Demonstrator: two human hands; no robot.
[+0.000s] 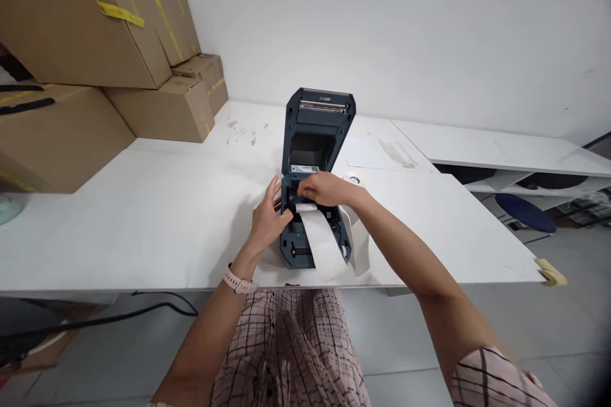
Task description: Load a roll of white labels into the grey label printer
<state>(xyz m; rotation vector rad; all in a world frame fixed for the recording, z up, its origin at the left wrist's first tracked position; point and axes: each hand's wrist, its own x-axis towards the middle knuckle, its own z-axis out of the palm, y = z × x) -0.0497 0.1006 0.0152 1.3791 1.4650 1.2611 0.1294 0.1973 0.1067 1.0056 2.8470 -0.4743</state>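
A dark grey label printer [292, 259] sits near the table's front edge with its lid [319, 121] raised. Inside it lies a small roll of white labels [305, 208], and a strip of label paper [324, 243] runs from it over the printer's front. At the printer's left wall is my left hand [270, 219], its thumb over the inner side and its fingers along the outside. My right hand [324, 189] reaches into the printer just behind the roll, fingers curled together; what they pinch is hidden.
More white paper [361, 245] lies beside the printer's right side. Brown cardboard boxes [162, 108] are stacked at the left against the wall. On the right are shelves [506, 175] and a dark blue stool [525, 212]. A black cable [119, 316] hangs below the white table [191, 235].
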